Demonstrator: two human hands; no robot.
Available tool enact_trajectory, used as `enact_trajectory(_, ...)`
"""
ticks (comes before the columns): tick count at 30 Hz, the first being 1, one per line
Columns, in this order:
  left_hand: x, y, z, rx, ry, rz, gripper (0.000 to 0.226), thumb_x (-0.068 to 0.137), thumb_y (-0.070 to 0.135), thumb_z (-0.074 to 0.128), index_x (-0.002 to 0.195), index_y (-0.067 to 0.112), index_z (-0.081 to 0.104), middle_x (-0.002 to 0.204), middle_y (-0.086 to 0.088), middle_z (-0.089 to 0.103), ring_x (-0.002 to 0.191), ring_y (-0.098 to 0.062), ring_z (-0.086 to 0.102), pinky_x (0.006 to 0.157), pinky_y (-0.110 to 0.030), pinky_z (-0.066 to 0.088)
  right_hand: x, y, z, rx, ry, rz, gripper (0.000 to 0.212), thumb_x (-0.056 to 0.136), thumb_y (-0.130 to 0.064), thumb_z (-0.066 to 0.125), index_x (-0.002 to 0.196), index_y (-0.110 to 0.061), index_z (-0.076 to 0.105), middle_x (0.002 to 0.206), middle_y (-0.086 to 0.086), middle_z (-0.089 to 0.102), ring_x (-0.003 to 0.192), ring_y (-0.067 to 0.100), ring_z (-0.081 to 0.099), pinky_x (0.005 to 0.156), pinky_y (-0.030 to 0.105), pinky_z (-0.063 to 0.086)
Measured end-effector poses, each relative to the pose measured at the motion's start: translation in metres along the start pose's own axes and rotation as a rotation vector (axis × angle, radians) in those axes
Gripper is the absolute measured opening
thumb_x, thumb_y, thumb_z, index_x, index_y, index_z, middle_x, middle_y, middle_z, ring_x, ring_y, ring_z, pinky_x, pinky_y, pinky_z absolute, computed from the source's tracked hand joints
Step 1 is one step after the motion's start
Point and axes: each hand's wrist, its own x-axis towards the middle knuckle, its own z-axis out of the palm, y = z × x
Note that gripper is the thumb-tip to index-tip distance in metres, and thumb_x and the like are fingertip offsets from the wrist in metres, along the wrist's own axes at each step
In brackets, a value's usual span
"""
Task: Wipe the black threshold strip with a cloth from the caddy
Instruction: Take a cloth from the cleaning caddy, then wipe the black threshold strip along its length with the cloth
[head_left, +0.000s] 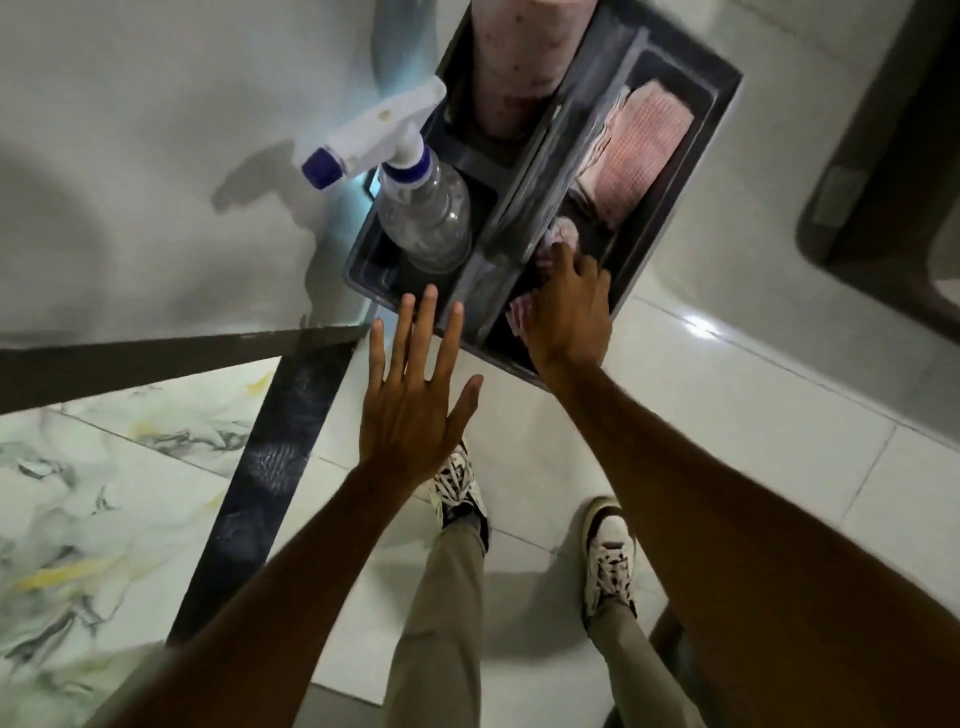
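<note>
The caddy (691, 171) is sitting on the floor (727, 441) at twelve o'clock from the feet, close to the strip (270, 457), which is running from its near corner toward seven o'clock, unwiped. The right hand (566, 317) is reaching into the caddy's right compartment, fingers curling onto a crumpled pink cloth (558, 236); whether they are pinching it I cannot tell. The left hand (415, 410) is hovering spread and empty, probably for balance. A spray bottle (415, 208) is standing in the left compartment.
</note>
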Motion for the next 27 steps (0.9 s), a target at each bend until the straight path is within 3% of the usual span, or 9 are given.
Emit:
enact_trajectory(3, -0.014, 0.017, -0.025, 0.022, 0.007, -0.061, 0.078, 0.111, 0.063, 0.028, 0.173, 0.017, 0.021, 0.182, -0.018, 0.014, 0.169, -0.036, 0.011, 0.137, -0.063, 0.014, -0.035, 0.001, -0.036, -0.002, -0.034, -0.095, 0.093, 0.089, -0.025, 0.087, 0.165, -0.015, 0.035, 0.171, 0.012, 0.039, 0.157, 0.037, 0.037, 0.120, 0.058, 0.051)
enact_trajectory(6, -0.043, 0.036, -0.061, -0.014, 0.057, -0.158, 0.077, 0.110, 0.061, 0.028, 0.173, 0.016, 0.024, 0.181, -0.020, 0.018, 0.169, -0.037, 0.015, 0.136, -0.064, 0.016, -0.086, 0.003, -0.072, 0.063, -0.026, -0.183, 0.079, 0.096, -0.023, 0.078, 0.164, -0.014, 0.038, 0.170, 0.012, 0.042, 0.156, 0.037, 0.041, 0.122, 0.057, 0.049)
enact_trajectory(9, -0.079, 0.050, -0.087, -0.061, 0.110, -0.280, 0.077, 0.110, 0.061, 0.026, 0.173, 0.018, 0.022, 0.181, -0.020, 0.018, 0.169, -0.037, 0.017, 0.137, -0.062, 0.012, -0.139, 0.005, -0.096, 0.124, -0.032, -0.291, 0.062, 0.104, -0.024, 0.063, 0.162, -0.013, 0.042, 0.167, 0.015, 0.047, 0.150, 0.039, 0.048, 0.121, 0.058, 0.050)
enact_trajectory(14, -0.161, 0.073, -0.099, -0.110, 0.145, -0.448, 0.076, 0.111, 0.059, 0.030, 0.174, 0.018, 0.017, 0.182, -0.017, 0.013, 0.170, -0.034, 0.011, 0.139, -0.058, 0.005, -0.218, 0.015, -0.108, 0.085, -0.160, -0.475, 0.065, 0.106, -0.037, 0.052, 0.164, -0.009, 0.038, 0.167, 0.019, 0.045, 0.151, 0.039, 0.047, 0.123, 0.061, 0.048)
enact_trajectory(18, -0.232, 0.072, -0.083, -0.183, 0.114, -0.582, 0.077, 0.111, 0.061, 0.026, 0.174, 0.016, 0.017, 0.182, -0.017, 0.014, 0.170, -0.035, 0.011, 0.139, -0.058, 0.005, -0.261, 0.012, -0.083, 0.018, -0.221, -0.571, 0.068, 0.103, -0.046, 0.034, 0.161, -0.012, 0.044, 0.164, 0.016, 0.049, 0.150, 0.036, 0.048, 0.119, 0.062, 0.051)
enact_trajectory(21, -0.290, 0.055, -0.061, -0.233, 0.069, -0.707, 0.078, 0.110, 0.062, 0.023, 0.173, 0.017, 0.021, 0.181, -0.017, 0.017, 0.169, -0.037, 0.014, 0.138, -0.061, 0.011, -0.283, 0.003, -0.044, -0.075, -0.279, -0.612, 0.064, 0.105, -0.043, 0.035, 0.160, -0.012, 0.046, 0.161, 0.014, 0.053, 0.146, 0.034, 0.051, 0.116, 0.059, 0.054)
enact_trajectory(24, -0.340, 0.033, -0.041, -0.288, -0.011, -0.813, 0.082, 0.107, 0.065, 0.012, 0.174, 0.018, 0.015, 0.182, -0.017, 0.010, 0.170, -0.036, 0.008, 0.138, -0.061, 0.007, -0.298, -0.015, -0.008, -0.105, -0.302, -0.673, 0.090, 0.090, -0.061, 0.018, 0.155, -0.008, 0.052, 0.155, 0.015, 0.058, 0.142, 0.036, 0.053, 0.116, 0.054, 0.054)
enact_trajectory(27, -0.374, 0.004, -0.010, -0.290, -0.044, -0.857, 0.084, 0.104, 0.065, 0.005, 0.174, 0.019, 0.009, 0.182, -0.017, 0.003, 0.170, -0.036, 0.002, 0.138, -0.059, 0.002, -0.303, -0.037, 0.033, -0.116, -0.313, -0.697, 0.099, 0.081, -0.064, 0.013, 0.152, -0.009, 0.055, 0.149, 0.017, 0.063, 0.137, 0.037, 0.056, 0.113, 0.052, 0.053)
